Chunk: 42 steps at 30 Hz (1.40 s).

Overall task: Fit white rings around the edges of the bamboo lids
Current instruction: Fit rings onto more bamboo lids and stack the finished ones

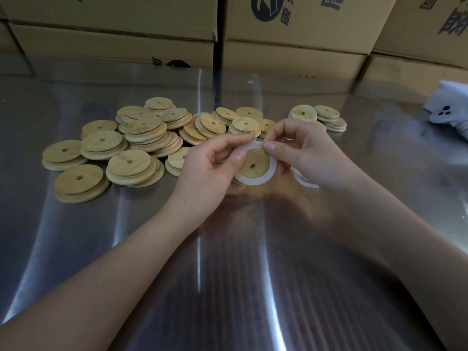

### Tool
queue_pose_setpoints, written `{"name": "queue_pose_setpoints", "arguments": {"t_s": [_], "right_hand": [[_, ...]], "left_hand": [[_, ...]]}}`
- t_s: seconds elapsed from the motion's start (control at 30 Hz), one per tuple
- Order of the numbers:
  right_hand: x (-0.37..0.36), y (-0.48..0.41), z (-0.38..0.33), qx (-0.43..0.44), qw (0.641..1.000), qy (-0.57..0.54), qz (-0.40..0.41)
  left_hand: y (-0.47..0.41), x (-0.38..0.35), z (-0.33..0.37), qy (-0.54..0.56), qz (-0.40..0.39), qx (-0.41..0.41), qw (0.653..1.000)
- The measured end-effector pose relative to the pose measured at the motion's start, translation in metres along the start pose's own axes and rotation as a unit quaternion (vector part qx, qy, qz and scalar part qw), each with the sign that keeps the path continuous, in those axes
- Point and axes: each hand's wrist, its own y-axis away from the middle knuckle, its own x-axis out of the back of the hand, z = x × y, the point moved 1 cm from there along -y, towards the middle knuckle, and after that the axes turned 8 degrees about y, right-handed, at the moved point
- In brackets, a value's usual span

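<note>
Together, we held one lid [254, 162] just above the table [228, 262], our left hand [212, 165] gripping its edge to steady it. Our right hand [301, 150] pinched the white ring [273, 171] at the top, probably to seat it. Bare lids [141, 138] waited within reach.

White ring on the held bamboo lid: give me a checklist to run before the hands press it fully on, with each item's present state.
1. Left hand holds the bamboo lid: ok.
2. Right hand pinches the white ring at its top edge: ok.
3. Ring shows round the lid's lower and right rim: ok.
4. Ring seated at the upper left: cannot tell, fingers hide it.
5. Spare rings lie by the right wrist: ok.
</note>
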Motion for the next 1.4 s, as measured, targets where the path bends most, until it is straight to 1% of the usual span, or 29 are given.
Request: {"name": "queue_pose_setpoints", "arguments": {"t_s": [0.33, 0.53, 0.63, 0.8, 1.17, 1.27, 1.4], "right_hand": [[0.0035, 0.0024, -0.005, 0.001, 0.999, -0.027, -0.033], [0.0023, 0.0007, -0.002, 0.013, 1.0, -0.007, -0.015], [0.0018, 0.0009, -0.0007, 0.029, 0.999, 0.011, -0.009], [0.0033, 0.003, -0.0008, 0.069, 0.997, 0.041, 0.0], [0.0031, 0.005, -0.0012, 0.108, 0.991, 0.08, 0.024], [0.0021, 0.0043, -0.0011, 0.105, 0.99, 0.084, 0.031], [0.0001, 0.0033, -0.0008, 0.09, 0.993, 0.074, 0.027]], "left_hand": [[-0.0001, -0.0001, 0.0022, 0.0, -0.002, -0.011, 1.0], [-0.0003, 0.0004, 0.0042, -0.041, -0.026, -0.055, 0.997], [0.0005, 0.0003, 0.0066, -0.064, -0.039, -0.088, 0.993], [0.0005, 0.0013, 0.008, -0.087, -0.047, -0.119, 0.988], [0.0019, 0.0017, 0.0062, -0.074, -0.022, -0.126, 0.989], [0.0016, 0.0015, 0.0057, -0.068, -0.022, -0.12, 0.99], [0.0022, -0.0003, 0.0064, -0.091, -0.029, -0.107, 0.99]]}}
